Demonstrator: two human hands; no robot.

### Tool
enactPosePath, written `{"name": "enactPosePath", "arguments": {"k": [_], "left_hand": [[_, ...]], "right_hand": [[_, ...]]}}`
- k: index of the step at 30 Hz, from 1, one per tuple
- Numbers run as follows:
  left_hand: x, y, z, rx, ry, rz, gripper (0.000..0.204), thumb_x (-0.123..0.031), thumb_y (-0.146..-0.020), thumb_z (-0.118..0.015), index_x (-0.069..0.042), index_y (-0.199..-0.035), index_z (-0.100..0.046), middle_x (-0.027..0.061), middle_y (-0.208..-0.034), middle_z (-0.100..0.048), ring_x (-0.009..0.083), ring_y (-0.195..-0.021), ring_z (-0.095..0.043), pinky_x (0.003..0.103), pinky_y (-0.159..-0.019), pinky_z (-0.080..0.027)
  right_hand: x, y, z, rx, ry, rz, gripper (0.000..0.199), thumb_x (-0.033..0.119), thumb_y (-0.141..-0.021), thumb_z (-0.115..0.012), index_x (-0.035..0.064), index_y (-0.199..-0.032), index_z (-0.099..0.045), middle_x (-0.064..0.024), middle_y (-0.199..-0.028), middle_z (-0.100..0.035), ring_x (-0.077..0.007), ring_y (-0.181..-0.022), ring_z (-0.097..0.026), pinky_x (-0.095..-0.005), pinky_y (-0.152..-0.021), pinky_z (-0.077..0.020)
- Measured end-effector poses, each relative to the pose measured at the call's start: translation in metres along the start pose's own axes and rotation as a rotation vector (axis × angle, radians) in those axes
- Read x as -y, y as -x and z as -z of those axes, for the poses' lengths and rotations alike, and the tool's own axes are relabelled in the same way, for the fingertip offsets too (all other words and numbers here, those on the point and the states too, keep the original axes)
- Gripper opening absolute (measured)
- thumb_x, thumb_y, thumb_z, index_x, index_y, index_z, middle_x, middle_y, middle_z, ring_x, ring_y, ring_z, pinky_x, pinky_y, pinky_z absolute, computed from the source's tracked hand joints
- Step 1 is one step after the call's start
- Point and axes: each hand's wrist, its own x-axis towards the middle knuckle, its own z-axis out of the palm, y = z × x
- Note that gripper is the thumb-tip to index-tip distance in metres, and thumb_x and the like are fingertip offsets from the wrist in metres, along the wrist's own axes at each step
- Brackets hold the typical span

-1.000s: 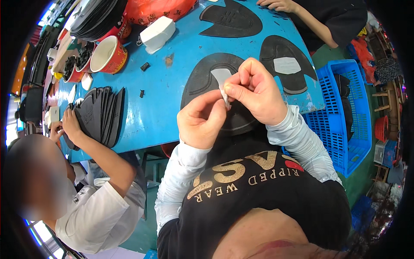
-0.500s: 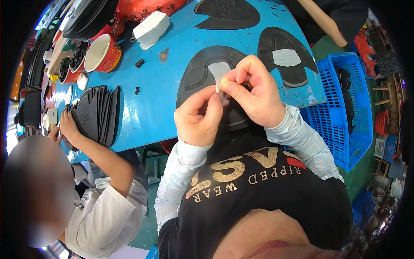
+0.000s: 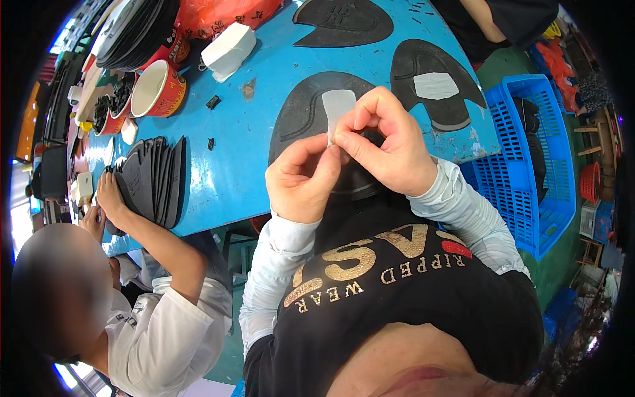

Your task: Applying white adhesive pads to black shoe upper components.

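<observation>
My left hand (image 3: 301, 178) and my right hand (image 3: 387, 145) meet in front of me, thumb and forefinger of each pinched together on a thin white strip (image 3: 338, 106). The strip's wide end stands up beyond my fingertips, while its pinched part is mostly hidden. Beneath it, a black molded foam piece (image 3: 294, 109) with a curved groove lies at the table's near edge, partly covered by my hands. To its right rests a similar black piece (image 3: 405, 66) bearing a white patch (image 3: 436, 86). A third black notched piece (image 3: 344, 23) lies farther back.
On the blue table (image 3: 225, 159), a red paper bowl (image 3: 159, 89) and a white block-like bundle (image 3: 229, 49) stand left. A co-worker's hand (image 3: 111, 192) touches a row of black pieces (image 3: 155, 182). A blue plastic crate (image 3: 555, 165) stands at right; another person's arm (image 3: 481, 20) shows behind.
My hands stay pinched on the white strip with only slight movement; its upper end now stands straighter. The co-worker at left has shifted slightly.
</observation>
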Motion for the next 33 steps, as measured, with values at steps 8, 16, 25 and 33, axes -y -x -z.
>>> {"name": "enactPosePath", "arguments": {"k": [8, 16, 25, 33], "left_hand": [[0.002, 0.002, 0.004, 0.047, 0.269, 0.077, 0.016, -0.005, -0.093, -0.057, 0.004, -0.103, -0.065, 0.0080, -0.087, -0.069, 0.0126, -0.078, -0.066, 0.023, -0.068, -0.051], [0.007, 0.005, 0.007, 0.081, 0.120, 0.078, 0.019, -0.013, -0.095, -0.058, 0.004, -0.101, -0.065, 0.0091, -0.086, -0.069, 0.0130, -0.076, -0.065, 0.025, -0.071, -0.053], [0.018, 0.008, 0.011, 0.065, 0.214, 0.108, 0.022, -0.015, -0.098, -0.052, 0.004, -0.102, -0.063, 0.0149, -0.089, -0.069, 0.0210, -0.078, -0.068, 0.032, -0.072, -0.056], [0.001, 0.011, 0.005, 0.052, -0.053, -0.206, 0.021, -0.011, -0.097, -0.051, 0.006, -0.107, -0.061, 0.0169, -0.108, -0.064, 0.0175, -0.087, -0.064, 0.030, -0.082, -0.052]], "right_hand": [[-0.002, 0.002, 0.001, 0.008, -0.074, -0.016, 0.023, -0.003, -0.084, -0.062, 0.0032, -0.095, -0.043, -0.0042, -0.082, -0.059, -0.0090, -0.077, -0.061, -0.0259, -0.068, -0.0526], [-0.007, 0.005, 0.004, 0.007, -0.112, -0.036, 0.022, -0.004, -0.084, -0.059, 0.0040, -0.098, -0.043, -0.0028, -0.085, -0.056, -0.0071, -0.076, -0.058, -0.0238, -0.067, -0.0503], [-0.004, 0.004, 0.005, 0.014, -0.244, -0.103, 0.025, 0.000, -0.084, -0.064, 0.0040, -0.100, -0.045, -0.0016, -0.086, -0.054, -0.0061, -0.078, -0.056, -0.0234, -0.070, -0.0485], [-0.004, -0.002, 0.014, 0.018, -0.385, -0.270, 0.027, 0.000, -0.082, -0.067, 0.0044, -0.099, -0.046, 0.0002, -0.084, -0.055, -0.0043, -0.075, -0.055, -0.0193, -0.068, -0.0472]]}}
